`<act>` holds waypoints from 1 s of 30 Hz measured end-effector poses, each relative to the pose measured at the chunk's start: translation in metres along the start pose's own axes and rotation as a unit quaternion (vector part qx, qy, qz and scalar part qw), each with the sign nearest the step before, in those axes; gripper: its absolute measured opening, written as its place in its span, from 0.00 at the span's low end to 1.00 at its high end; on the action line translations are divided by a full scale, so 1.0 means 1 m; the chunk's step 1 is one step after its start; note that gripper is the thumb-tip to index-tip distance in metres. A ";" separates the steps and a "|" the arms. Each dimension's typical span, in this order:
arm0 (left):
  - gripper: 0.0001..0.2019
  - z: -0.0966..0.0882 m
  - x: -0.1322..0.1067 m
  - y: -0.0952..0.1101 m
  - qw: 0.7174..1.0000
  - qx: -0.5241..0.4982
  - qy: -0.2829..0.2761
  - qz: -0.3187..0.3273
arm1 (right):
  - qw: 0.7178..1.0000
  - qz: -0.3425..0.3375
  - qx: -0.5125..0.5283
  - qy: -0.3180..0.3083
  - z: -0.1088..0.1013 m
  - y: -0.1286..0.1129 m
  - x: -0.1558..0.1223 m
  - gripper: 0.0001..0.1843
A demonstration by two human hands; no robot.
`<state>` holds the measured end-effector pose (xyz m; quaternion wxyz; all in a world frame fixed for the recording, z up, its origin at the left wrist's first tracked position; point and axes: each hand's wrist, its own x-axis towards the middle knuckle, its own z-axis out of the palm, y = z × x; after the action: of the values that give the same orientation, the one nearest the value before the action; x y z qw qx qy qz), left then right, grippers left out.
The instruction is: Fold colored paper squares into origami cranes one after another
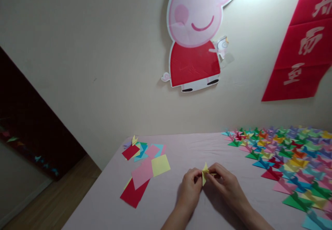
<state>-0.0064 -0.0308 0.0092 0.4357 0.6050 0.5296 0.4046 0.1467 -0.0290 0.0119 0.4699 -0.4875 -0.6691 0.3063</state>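
Observation:
A small pale yellow origami crane (204,175) is held between my two hands, low over the front middle of the table. My left hand (191,185) pinches its left side between thumb and fingers. On the other side, my right hand (225,178) grips it with thumb and forefinger, and a yellow point pokes out under those fingers. One tip of the folded paper stands up above the hands. My fingers cover part of the folds.
Loose paper squares lie at the left, among them a pink sheet (142,174), a yellow square (160,165) and a red sheet (135,193). Rows of many-coloured folded paper cranes (284,154) fill the right side. Behind the pink-covered table (186,143) rises a wall with a pig cutout (195,62).

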 end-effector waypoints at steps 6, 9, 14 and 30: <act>0.13 0.003 -0.001 -0.003 0.999 -0.032 0.008 0.025 | 0.975 -0.012 -0.221 0.017 -0.060 0.008 0.028 0.09; 0.14 0.004 -0.002 -0.001 0.999 -0.027 0.009 0.023 | 0.914 -0.030 -0.403 0.040 -0.110 0.023 0.055 0.12; 0.14 0.004 -0.004 0.004 1.000 -0.006 0.017 0.020 | 0.822 0.036 -0.562 0.084 -0.144 0.051 0.085 0.14; 0.15 0.004 -0.003 0.006 0.999 0.003 0.022 0.024 | 0.789 0.048 -0.610 0.050 -0.125 0.080 0.100 0.14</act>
<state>-0.0012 -0.0342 0.0141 0.4127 0.6094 0.5256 0.4266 0.2837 0.0860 0.0214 0.0923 -0.7191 -0.6680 -0.1680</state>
